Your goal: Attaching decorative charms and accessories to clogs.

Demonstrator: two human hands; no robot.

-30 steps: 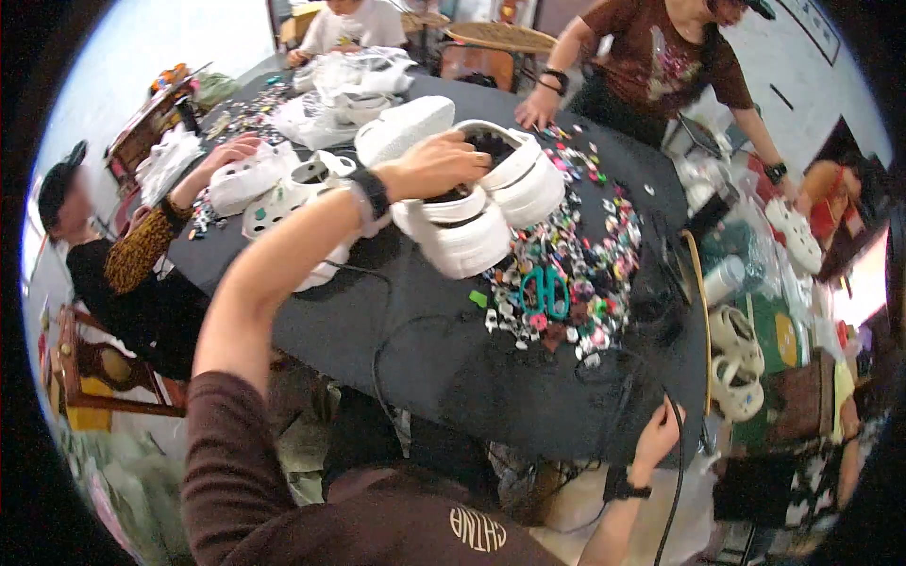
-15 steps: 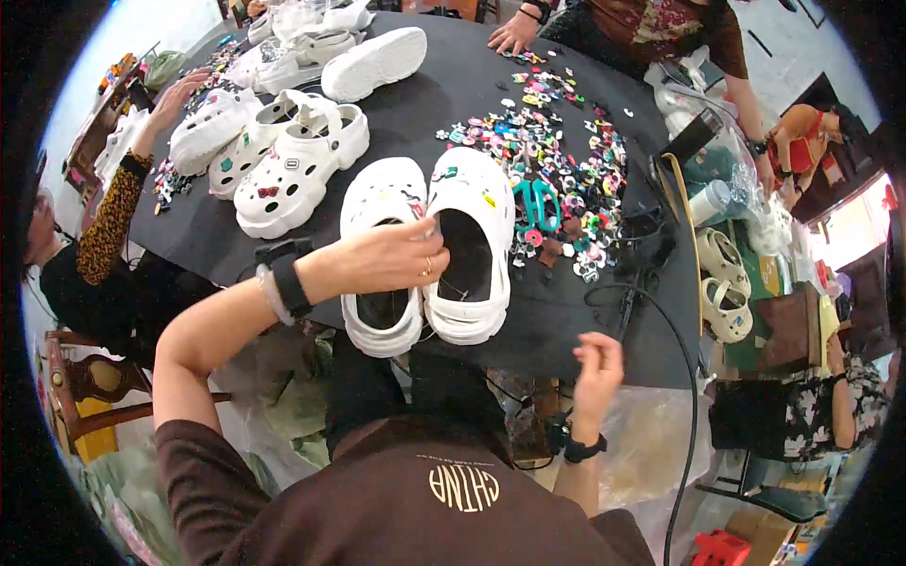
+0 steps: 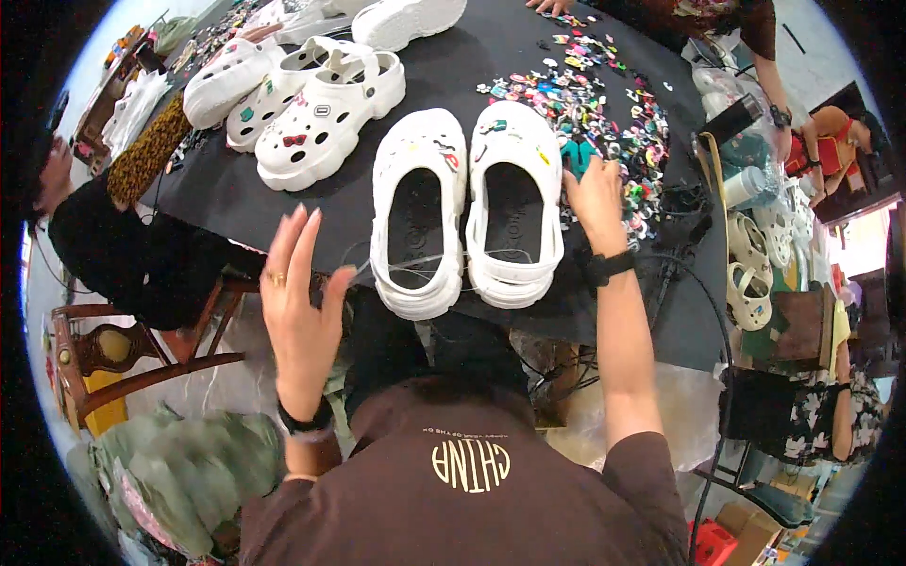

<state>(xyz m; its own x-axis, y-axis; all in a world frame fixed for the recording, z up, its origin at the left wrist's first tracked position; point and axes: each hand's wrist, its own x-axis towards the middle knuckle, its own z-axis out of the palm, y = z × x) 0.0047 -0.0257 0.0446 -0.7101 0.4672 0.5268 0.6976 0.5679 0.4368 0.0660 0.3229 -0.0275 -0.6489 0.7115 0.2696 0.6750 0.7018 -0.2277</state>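
A pair of white platform clogs (image 3: 415,217) stands side by side at the near edge of the black table (image 3: 236,198), heels toward me, with a few charms on the toes. A thin clear strand runs across their heels. My left hand (image 3: 297,302) hovers off the table edge just left of the clogs, fingers spread, thumb close to the strand's end. My right hand (image 3: 595,198) reaches past the right clog (image 3: 514,203), fingers curled on teal-handled scissors (image 3: 576,156) at the edge of a pile of small colourful charms (image 3: 604,94).
More white clogs (image 3: 321,123) with charms lie at the table's far left. A person in a black sleeve (image 3: 113,236) sits at the left by a wooden chair (image 3: 85,349). Another person's hand (image 3: 557,8) works across the table. Cables (image 3: 698,311) and more clogs (image 3: 750,274) crowd the right.
My left hand has let go of the clog pair and drawn back toward me. My right hand rose from below the table edge to the teal scissors.
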